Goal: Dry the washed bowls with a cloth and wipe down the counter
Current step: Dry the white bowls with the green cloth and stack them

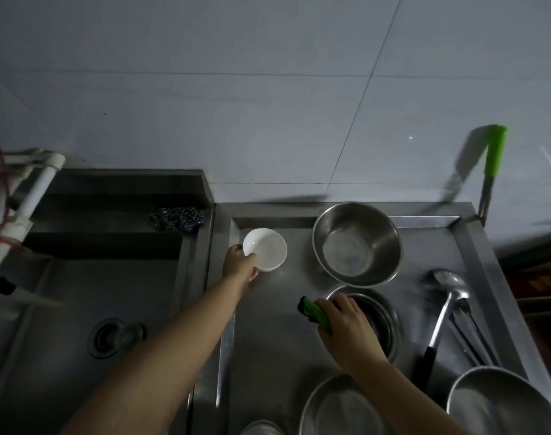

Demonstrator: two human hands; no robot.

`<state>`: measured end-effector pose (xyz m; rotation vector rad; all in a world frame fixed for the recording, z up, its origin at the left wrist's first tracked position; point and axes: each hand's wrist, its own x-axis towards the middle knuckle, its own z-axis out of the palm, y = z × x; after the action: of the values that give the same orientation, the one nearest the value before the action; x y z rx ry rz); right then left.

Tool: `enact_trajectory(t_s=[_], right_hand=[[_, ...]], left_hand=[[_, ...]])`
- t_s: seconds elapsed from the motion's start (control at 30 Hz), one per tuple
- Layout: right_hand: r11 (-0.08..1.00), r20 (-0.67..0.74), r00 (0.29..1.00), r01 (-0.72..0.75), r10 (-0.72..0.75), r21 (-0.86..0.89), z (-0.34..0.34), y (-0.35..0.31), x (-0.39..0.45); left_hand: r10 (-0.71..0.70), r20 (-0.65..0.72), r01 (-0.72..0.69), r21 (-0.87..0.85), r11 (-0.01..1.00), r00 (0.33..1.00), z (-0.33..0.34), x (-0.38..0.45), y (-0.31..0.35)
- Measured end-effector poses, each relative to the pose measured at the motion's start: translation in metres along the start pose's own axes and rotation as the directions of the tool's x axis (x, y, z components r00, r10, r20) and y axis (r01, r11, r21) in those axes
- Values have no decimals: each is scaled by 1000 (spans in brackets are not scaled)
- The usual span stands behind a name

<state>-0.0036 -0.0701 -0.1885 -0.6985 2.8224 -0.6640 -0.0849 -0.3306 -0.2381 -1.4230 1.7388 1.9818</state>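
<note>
A small white bowl (266, 248) sits tilted at the back left of the steel counter (277, 334). My left hand (240, 265) grips its near rim, thumb inside the edge. My right hand (346, 324) holds a bunched green cloth (315, 312) just above the counter. It hovers over a steel bowl (379, 321) and hides part of it. A larger steel bowl (357, 243) stands upright behind that one.
A steel sink (88, 296) with a drain lies to the left, a dark scouring pad (177, 217) on its back ledge. Ladles and tongs (450, 309) lie at the right. More steel bowls (500, 403) crowd the near edge. A green-handled tool (494, 158) leans on the wall.
</note>
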Motion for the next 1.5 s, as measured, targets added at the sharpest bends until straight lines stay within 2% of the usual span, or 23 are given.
enact_trajectory(t_s=[0.1, 0.23, 0.3, 0.43, 0.53, 0.6, 0.7, 0.8, 0.87, 0.97, 1.07, 1.13, 1.2, 1.3, 1.37, 1.43, 1.5], right_hand=[[995, 8, 997, -73, 73, 73, -22, 3, -14], [972, 56, 988, -155, 147, 177, -71, -1, -39], [966, 50, 987, -159, 152, 206, -94, -4, -52], [960, 7, 998, -67, 67, 271, -125, -14, -76], [974, 133, 991, -19, -12, 226, -133, -30, -99], [992, 215, 974, 52, -76, 117, -132, -37, -114], [980, 330, 926, 200, -183, -16, -127, -40, -136], [954, 404, 875, 299, -265, -22, -119, -44, -155], [943, 392, 869, 334, -301, -15, -115, -49, -162], [913, 385, 842, 408, -378, 4, -111, -49, -167], [801, 362, 778, 586, -513, -125, -105, -36, -172], [763, 352, 763, 623, -543, -174, -103, -33, -177], [794, 302, 797, 585, -524, -166, -103, -41, -181], [890, 191, 891, 438, -412, -126, -99, -62, -188], [899, 97, 906, 421, -411, -119, -94, -69, -194], [844, 30, 853, 520, -521, -131, -91, -64, -198], [724, 26, 743, 660, -669, -203, -93, -46, -197]], left_hand=[[-1, 70, 4, -42, 999, 998, -9, -66, -22], [-90, 166, 121, -184, 976, 982, -15, -167, -55], [-100, 194, 139, -200, 970, 976, -15, -216, -68], [-35, 252, 100, -249, 963, 967, -7, -286, -94], [39, 288, 56, -312, 948, 957, 2, -318, -102], [112, 306, -11, -313, 950, 945, 6, -331, -102], [184, 272, -121, -232, 965, 944, 7, -349, -99], [236, 243, -199, -167, 966, 941, 2, -357, -101], [271, 227, -250, -116, 961, 935, -3, -359, -105], [253, 269, -243, -74, 967, 929, -14, -363, -106], [224, 359, -247, 20, 969, 906, -27, -364, -103], [194, 410, -238, 57, 970, 891, -31, -364, -101], [193, 421, -240, 61, 969, 886, -32, -366, -96], [197, 430, -252, 73, 965, 881, -30, -364, -94], [193, 432, -253, 86, 964, 881, -32, -362, -92], [163, 463, -229, 90, 969, 871, -38, -358, -87], [106, 530, -181, 92, 979, 842, -47, -355, -81]])
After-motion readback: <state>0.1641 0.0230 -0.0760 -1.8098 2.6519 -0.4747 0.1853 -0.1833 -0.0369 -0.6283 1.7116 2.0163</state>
